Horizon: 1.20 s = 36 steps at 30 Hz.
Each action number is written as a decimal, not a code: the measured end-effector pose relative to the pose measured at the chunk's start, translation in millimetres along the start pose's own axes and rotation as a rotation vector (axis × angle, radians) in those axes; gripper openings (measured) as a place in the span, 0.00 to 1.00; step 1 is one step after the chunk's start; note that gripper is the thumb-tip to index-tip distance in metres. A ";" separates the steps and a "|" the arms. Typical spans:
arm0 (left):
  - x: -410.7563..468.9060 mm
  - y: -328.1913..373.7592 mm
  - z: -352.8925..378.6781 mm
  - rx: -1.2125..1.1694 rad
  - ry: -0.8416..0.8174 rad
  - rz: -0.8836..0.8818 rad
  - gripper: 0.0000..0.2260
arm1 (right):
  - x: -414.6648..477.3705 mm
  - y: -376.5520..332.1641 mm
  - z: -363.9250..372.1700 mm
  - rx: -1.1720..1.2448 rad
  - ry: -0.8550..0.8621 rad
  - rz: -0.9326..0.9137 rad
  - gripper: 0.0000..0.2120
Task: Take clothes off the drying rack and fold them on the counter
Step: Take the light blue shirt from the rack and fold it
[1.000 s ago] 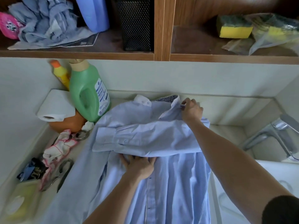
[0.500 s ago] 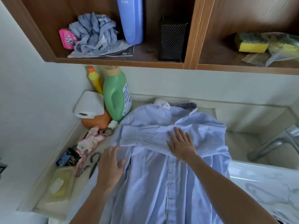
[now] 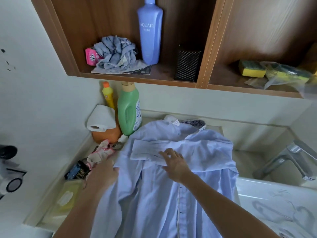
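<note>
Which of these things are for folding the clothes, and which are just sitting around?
For the job: shirt; its sleeve, folded across it; right hand, flat on the sleeve; left hand, at the shirt's edge; counter.

Lying about: green bottle; yellow bottle; paper roll; blue bottle; rag; sponge; faucet.
</note>
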<state>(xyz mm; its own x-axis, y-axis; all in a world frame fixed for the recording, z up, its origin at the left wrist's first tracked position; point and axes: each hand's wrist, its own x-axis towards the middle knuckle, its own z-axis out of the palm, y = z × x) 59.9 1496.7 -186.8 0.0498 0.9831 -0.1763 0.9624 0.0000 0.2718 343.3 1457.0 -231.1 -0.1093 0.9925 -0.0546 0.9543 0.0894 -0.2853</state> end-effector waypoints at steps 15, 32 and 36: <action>8.3 72.7 -100.5 -0.993 -0.288 0.216 0.22 | 15.9 -104.3 -80.9 1.721 -0.088 0.075 0.06; 5.2 107.4 -141.4 -1.193 -0.142 0.530 0.17 | 11.6 -102.6 -138.0 0.704 0.553 -0.141 0.21; 21.7 79.5 -134.1 -1.023 -0.042 0.610 0.22 | 17.9 -109.4 -166.5 1.403 0.434 0.130 0.06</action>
<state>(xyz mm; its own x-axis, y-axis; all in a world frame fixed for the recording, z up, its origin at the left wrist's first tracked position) 101.6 1542.7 -42.2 0.4524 0.8647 0.2181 0.1180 -0.3004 0.9465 283.2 1478.9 -41.5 0.2852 0.9565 0.0608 -0.1211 0.0989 -0.9877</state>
